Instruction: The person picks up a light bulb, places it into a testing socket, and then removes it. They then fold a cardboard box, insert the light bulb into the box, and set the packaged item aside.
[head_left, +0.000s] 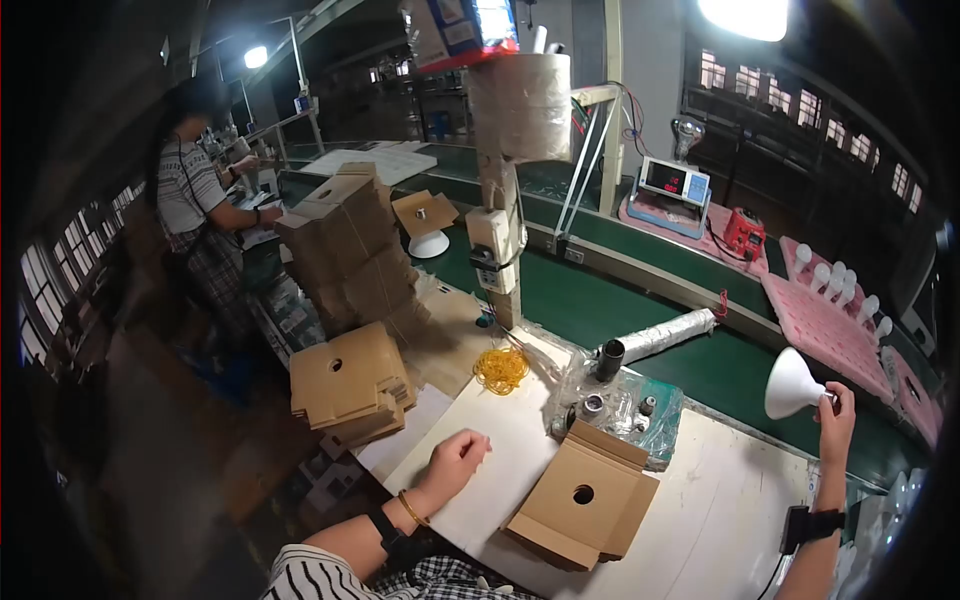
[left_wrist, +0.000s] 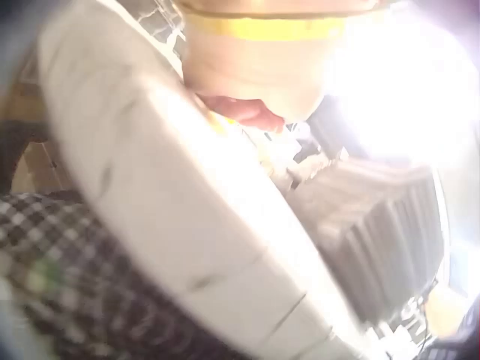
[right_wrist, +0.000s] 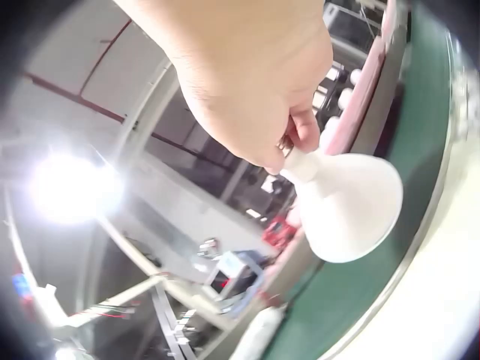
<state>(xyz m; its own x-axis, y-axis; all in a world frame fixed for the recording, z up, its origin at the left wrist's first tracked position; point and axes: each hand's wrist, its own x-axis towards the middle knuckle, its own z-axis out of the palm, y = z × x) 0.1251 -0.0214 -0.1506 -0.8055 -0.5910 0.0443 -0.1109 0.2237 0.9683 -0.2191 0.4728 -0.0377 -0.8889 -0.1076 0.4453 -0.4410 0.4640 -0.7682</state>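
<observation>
My right hand point(head_left: 836, 425) pinches a white cone-shaped light bulb point(head_left: 792, 384) by its narrow base, over the green conveyor belt point(head_left: 640, 300). In the right wrist view, the bulb point(right_wrist: 349, 206) flares out below the thumb and fingers. My left hand point(head_left: 455, 468) is over the white tabletop with its fingers loosely curled, and nothing shows in it. Between the hands lies a partly folded cardboard box point(head_left: 560, 515) with a round hole in its middle panel. Behind the box stands a plastic-wrapped fixture point(head_left: 640, 425) with upright sockets.
Yellow rubber bands point(head_left: 501, 370) lie in a pile near a post point(head_left: 497, 250). Flat cardboard pieces point(head_left: 350, 375) are stacked at left, below taller bundles point(head_left: 345, 250). Across the belt are a meter point(head_left: 672, 185) and pink foam trays point(head_left: 825, 330) with bulbs. Another person point(head_left: 195, 190) stands far left.
</observation>
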